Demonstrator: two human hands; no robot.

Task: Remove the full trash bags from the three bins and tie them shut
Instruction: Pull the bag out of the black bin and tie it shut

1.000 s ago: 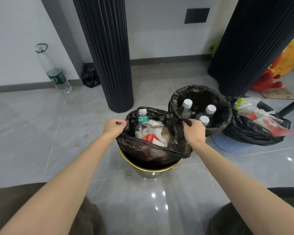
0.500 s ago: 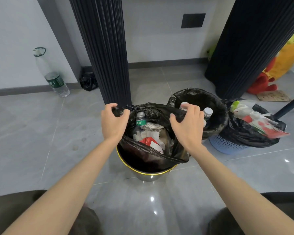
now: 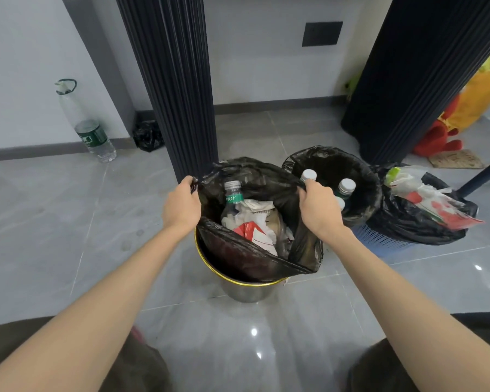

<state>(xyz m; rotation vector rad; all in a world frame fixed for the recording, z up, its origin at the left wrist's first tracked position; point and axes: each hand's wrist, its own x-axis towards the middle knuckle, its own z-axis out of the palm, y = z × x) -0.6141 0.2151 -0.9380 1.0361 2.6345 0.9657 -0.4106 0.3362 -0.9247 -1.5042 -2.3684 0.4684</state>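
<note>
Compared with half a second ago: both hands drawn wider apart and a little higher, mouth of the black trash bag [image 3: 255,250] stretched open rather than bunched, more of the bag's side lifted clear of the gold-rimmed metal bin [image 3: 246,290] at frame centre. Left hand [image 3: 181,207] clenched on the bag's left edge; right hand [image 3: 318,210] clenched on the right edge. Bag bottom still down inside the bin, near flap draped over the front rim.

Counted: three bins in a row running from centre toward the right edge of the frame. First, the metal one between the hands. Second, a black-lined bin [image 3: 359,165] just behind the right hand, liner still folded over its rim. Third, a blue mesh basket [image 3: 379,241] at right centre, its black liner heaped with plastic wrappers [image 3: 433,202].

Bottles: one clear bottle with a green label [image 3: 234,193] standing in the held bag among crumpled white paper and a red-and-white carton; three white-capped bottles [image 3: 346,185] in the second bin, the third cap half hidden by the right hand, so possibly more below. One large empty bottle [image 3: 88,128] against the wall, upper left. Two dark fluted columns, upper centre and upper right. One small crumpled black bag [image 3: 148,135] at the foot of the left column.
</note>
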